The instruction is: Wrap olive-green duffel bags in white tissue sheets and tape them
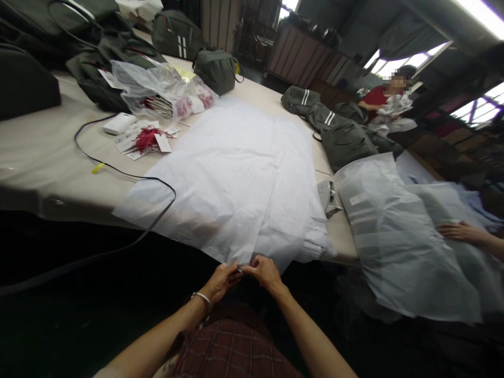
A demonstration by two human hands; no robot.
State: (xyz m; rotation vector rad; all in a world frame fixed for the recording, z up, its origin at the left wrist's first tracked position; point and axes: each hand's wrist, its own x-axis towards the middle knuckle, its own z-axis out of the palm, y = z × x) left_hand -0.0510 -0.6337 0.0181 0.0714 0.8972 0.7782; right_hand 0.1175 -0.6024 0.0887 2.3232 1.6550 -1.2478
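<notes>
Head view, sheets: in front of you the white, thin-looking sheets (220,184) are lying spread on the counter (51,152), their near edge hanging over its front toward your body.
Left hand: your left hand (220,281), a bracelet (202,300) circling its wrist, is pinching at that overhanging edge, its grip drawn nearly closed.
Right hand: your right hand (268,272) is meeting it there, thumb and forefinger closing on the same edge; whatever small dark bit is showing between the hands is too small to make out.
Feel: the sheets are probably being light, limp and rather slippery, creasing readily and clinging to one another.
Hold: you are likely doing best by taking the loose near edge between thumb and fingertips, pinching softly so the film isn't tearing.
Left side: a black cord (122,172) is crossing the sheets' near-left corner; red-stringed tags (147,139) are lying in a heap near a clear pouch (151,89).
Back: dark green bags (218,71) are standing behind.
Right side: a small grey box (328,197) is sitting beside the sheets; farther right, a co-worker's hand (460,231) is resting on translucent wrapping (394,236).
</notes>
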